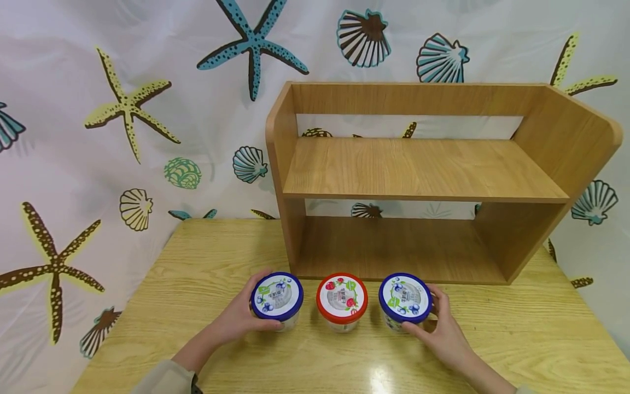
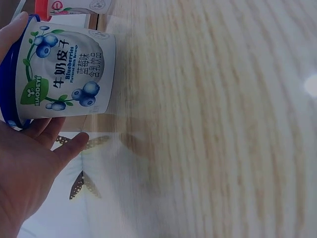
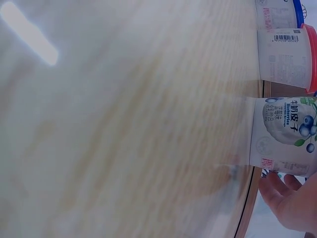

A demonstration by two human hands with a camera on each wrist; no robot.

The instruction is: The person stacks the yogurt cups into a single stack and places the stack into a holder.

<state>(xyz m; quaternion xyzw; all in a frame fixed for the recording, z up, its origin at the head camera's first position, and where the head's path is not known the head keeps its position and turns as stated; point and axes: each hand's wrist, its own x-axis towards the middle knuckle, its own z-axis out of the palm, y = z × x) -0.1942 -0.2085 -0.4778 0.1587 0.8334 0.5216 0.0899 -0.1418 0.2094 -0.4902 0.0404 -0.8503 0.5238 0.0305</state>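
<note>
Three lidded milk-drink cups stand in a row on the table. My left hand (image 1: 241, 312) grips the left blueberry cup (image 1: 278, 298) by its sides, thumb in front and fingers behind. In the left wrist view that blueberry cup (image 2: 69, 69) shows its printed side between thumb and fingers. Around the right blueberry cup (image 1: 404, 298) my right hand (image 1: 445, 331) holds on from its right side. The right wrist view shows this right blueberry cup (image 3: 285, 131) above the fingers. Between them stands a red-lidded strawberry cup (image 1: 342, 298), touched by neither hand.
Right behind the cups stands a two-tier wooden shelf (image 1: 423, 169), its lower front edge close to them. The wooden table (image 1: 197, 268) extends to both sides. A white cloth (image 1: 54, 158) printed with starfish and shells hangs behind.
</note>
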